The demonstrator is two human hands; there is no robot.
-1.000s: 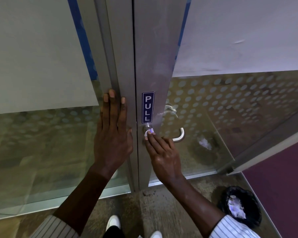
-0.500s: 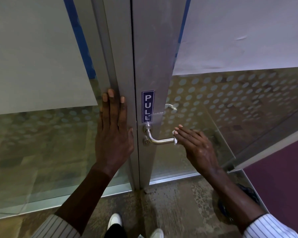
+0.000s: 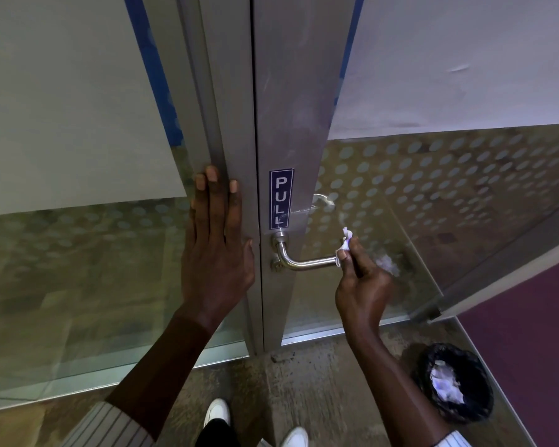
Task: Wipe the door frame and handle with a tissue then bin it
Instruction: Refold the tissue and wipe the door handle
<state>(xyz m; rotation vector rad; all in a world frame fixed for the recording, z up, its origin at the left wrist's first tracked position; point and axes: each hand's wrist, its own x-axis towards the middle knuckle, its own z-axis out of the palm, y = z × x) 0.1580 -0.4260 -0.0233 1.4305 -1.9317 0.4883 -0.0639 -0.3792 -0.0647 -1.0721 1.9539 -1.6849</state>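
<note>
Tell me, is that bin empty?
No. The bin on the floor already holds crumpled white paper, seen against its black liner.

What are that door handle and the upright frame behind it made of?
The handle looks like polished steel: a smooth round bar with bright highlights. The frame looks like brushed aluminium: matt grey, with faint smears. The tissue in the right hand is crumpled white paper.
</note>
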